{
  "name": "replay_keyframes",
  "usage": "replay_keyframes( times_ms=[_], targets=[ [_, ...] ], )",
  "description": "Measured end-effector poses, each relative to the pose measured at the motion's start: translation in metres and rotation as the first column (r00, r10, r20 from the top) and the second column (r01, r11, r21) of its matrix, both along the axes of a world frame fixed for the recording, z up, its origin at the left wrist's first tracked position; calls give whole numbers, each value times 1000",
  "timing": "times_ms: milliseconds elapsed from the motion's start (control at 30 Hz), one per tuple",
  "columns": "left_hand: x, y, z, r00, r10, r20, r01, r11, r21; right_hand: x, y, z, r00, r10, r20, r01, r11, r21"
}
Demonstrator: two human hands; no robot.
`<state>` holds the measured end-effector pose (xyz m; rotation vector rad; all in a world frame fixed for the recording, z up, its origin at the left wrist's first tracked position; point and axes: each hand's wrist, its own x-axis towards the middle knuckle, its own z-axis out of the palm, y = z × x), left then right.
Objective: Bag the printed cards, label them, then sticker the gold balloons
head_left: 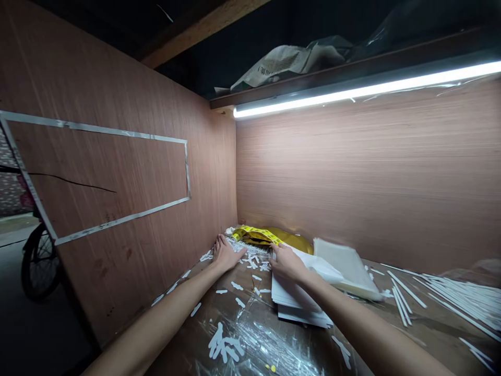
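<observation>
Both my arms reach far into the back corner of a plywood booth. My left hand [225, 253] lies flat with fingers stretched out on the plastic-covered table [250, 329], beside small white paper strips [251, 261]. My right hand [286, 261] rests on the far edge of a stack of white sheets [297, 300], fingers pointing at a yellow packet [256, 235] with black print and a gold bag [291, 241] in the corner. Whether the right fingers pinch anything I cannot make out.
Another pile of white sheets [350, 269] lies right of my right hand. Long white sticks [450, 295] lie at the right. Plywood walls [352, 183] close the left and back. A light tube [364, 91] glows above. A bicycle wheel [39, 261] shows outside at left.
</observation>
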<state>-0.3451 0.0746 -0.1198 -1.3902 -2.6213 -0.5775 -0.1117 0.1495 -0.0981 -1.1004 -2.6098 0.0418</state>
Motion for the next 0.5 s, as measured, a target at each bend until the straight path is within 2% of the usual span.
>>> replay_keyframes(
  times_ms=[100, 200, 300, 367, 433, 500],
  targets=[
    [6, -42, 10, 1000, 5, -22, -6, 1000, -24, 7, -1, -1, 999, 23, -27, -23, 1000, -7],
    [11, -110, 12, 1000, 15, -25, -17, 994, -109, 13, -3, -1, 997, 46, -54, -48, 999, -22],
    [17, -179, 3, 997, 80, -11, -81, 973, -215, 19, -6, 0, 994, 69, -80, -72, 997, -39],
    [20, -215, -8, 991, 130, -32, -133, 933, -333, 23, -11, 1, 992, 83, -95, -88, 995, -47],
    [23, -241, -18, 982, 168, -88, -190, 890, -415, 27, -16, 3, 989, 102, -110, -108, 993, -49],
    [25, -253, -25, 973, 199, -116, -230, 863, -450, 32, -22, 5, 985, 122, -122, -129, 990, -51]
  ],
)
